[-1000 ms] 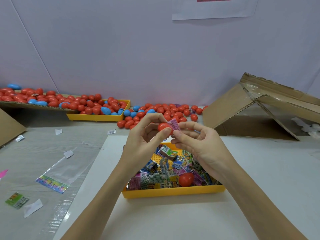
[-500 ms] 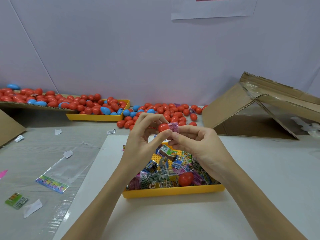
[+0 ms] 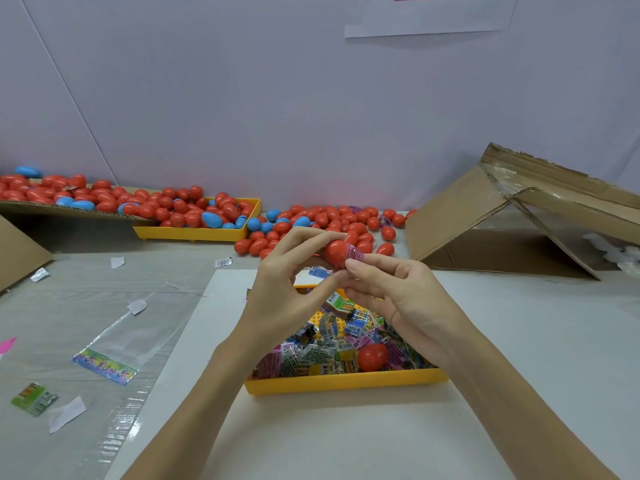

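Bright, even light from overhead; soft shadows fall under the forearms at six o'clock, glare streaks the plastic sheet (image 3: 104, 327) at eight o'clock, and wide-angle bending curves the edges

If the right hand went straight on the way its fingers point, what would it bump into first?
Probably the red egg shell that the left hand grips. The right hand points left and slightly up, pinching a pink packet at that shell's mouth; depth is unclear.
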`<state>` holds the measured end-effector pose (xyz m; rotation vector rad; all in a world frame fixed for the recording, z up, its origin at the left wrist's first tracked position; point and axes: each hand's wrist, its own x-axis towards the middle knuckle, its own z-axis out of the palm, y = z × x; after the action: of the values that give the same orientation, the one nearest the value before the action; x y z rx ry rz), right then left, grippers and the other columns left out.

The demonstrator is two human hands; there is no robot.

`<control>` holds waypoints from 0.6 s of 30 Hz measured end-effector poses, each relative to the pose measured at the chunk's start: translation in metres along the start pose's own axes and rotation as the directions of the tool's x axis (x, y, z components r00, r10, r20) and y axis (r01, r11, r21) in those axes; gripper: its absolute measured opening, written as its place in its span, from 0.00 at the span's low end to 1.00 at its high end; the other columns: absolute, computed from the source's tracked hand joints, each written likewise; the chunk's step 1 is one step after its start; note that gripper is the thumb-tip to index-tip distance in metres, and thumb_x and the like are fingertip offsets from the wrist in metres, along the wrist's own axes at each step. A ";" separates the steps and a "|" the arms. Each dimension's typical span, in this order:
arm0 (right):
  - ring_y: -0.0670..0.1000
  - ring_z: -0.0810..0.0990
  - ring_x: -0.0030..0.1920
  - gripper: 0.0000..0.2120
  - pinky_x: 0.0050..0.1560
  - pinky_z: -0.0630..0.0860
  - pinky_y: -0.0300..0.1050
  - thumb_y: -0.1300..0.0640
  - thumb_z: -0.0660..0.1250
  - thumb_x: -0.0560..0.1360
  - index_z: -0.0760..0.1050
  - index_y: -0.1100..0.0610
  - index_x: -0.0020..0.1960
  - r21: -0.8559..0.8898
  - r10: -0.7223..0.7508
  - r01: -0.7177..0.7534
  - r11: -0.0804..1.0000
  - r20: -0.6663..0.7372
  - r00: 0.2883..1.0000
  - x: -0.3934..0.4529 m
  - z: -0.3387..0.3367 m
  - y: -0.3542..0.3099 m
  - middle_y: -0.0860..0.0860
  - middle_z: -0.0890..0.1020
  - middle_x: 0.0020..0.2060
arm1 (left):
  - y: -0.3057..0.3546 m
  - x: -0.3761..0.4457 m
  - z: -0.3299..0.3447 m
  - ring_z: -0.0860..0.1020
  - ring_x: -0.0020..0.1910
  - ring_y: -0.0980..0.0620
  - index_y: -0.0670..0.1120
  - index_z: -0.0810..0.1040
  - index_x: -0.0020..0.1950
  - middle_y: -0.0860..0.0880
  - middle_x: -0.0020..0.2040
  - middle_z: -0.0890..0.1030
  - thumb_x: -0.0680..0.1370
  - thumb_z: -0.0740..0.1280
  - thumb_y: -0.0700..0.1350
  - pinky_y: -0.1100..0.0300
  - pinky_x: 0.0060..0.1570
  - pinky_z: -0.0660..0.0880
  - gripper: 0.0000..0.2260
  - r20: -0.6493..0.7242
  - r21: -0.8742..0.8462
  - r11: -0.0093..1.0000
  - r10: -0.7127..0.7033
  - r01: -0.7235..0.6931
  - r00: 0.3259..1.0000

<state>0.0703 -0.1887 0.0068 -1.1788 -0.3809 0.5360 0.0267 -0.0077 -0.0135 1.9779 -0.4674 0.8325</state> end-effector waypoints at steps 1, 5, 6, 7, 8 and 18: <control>0.56 0.87 0.57 0.07 0.53 0.83 0.42 0.57 0.74 0.77 0.87 0.58 0.53 -0.008 0.015 -0.015 1.000 0.019 1.000 0.000 0.000 0.000 0.60 0.87 0.53 | 0.000 0.000 -0.001 0.81 0.59 0.45 0.41 0.80 0.68 0.45 0.59 0.78 0.77 0.75 0.41 0.57 0.58 0.80 0.20 -0.004 0.013 1.000 0.006 -0.006 1.000; 0.54 0.86 0.58 0.07 0.53 0.82 0.41 0.54 0.74 0.77 0.88 0.54 0.52 0.023 0.069 -0.071 0.997 0.071 0.995 0.001 0.000 0.000 0.58 0.87 0.55 | 0.001 0.000 -0.002 0.81 0.58 0.47 0.44 0.80 0.67 0.46 0.58 0.79 0.77 0.73 0.43 0.57 0.58 0.81 0.18 -0.013 0.018 1.000 0.003 -0.002 1.000; 0.54 0.86 0.58 0.08 0.53 0.82 0.41 0.54 0.74 0.77 0.88 0.55 0.53 0.043 0.085 -0.088 0.995 0.083 0.993 0.001 0.000 -0.001 0.59 0.87 0.56 | 0.001 0.000 -0.002 0.81 0.58 0.47 0.45 0.80 0.67 0.46 0.58 0.80 0.77 0.73 0.43 0.56 0.58 0.81 0.18 -0.014 0.011 1.000 0.000 0.000 1.000; 0.55 0.86 0.58 0.09 0.53 0.82 0.42 0.53 0.74 0.77 0.88 0.56 0.53 0.066 0.100 -0.106 0.992 0.091 0.991 0.001 0.000 -0.001 0.59 0.86 0.56 | 0.001 0.000 -0.002 0.82 0.57 0.47 0.46 0.80 0.67 0.47 0.58 0.80 0.77 0.73 0.43 0.56 0.58 0.81 0.18 -0.014 -0.001 1.000 -0.006 0.006 1.000; 0.55 0.86 0.58 0.10 0.53 0.82 0.42 0.52 0.74 0.77 0.88 0.57 0.53 0.088 0.113 -0.121 0.989 0.091 0.989 0.002 0.000 -0.002 0.60 0.86 0.56 | 0.000 0.000 -0.002 0.82 0.57 0.47 0.46 0.80 0.66 0.47 0.58 0.80 0.76 0.74 0.43 0.55 0.58 0.81 0.18 -0.015 -0.012 1.000 -0.014 0.014 1.000; 0.58 0.87 0.56 0.08 0.52 0.84 0.46 0.54 0.75 0.77 0.87 0.57 0.52 0.099 0.119 -0.121 0.988 0.023 0.993 0.002 -0.002 0.001 0.61 0.87 0.53 | -0.001 0.000 -0.003 0.82 0.53 0.49 0.43 0.82 0.66 0.47 0.54 0.82 0.75 0.76 0.43 0.54 0.57 0.80 0.20 0.006 0.099 0.995 0.002 -0.002 1.000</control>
<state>0.0729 -0.1884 0.0048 -1.1052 -0.2956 0.6628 0.0261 -0.0046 -0.0129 2.0720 -0.4388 0.8659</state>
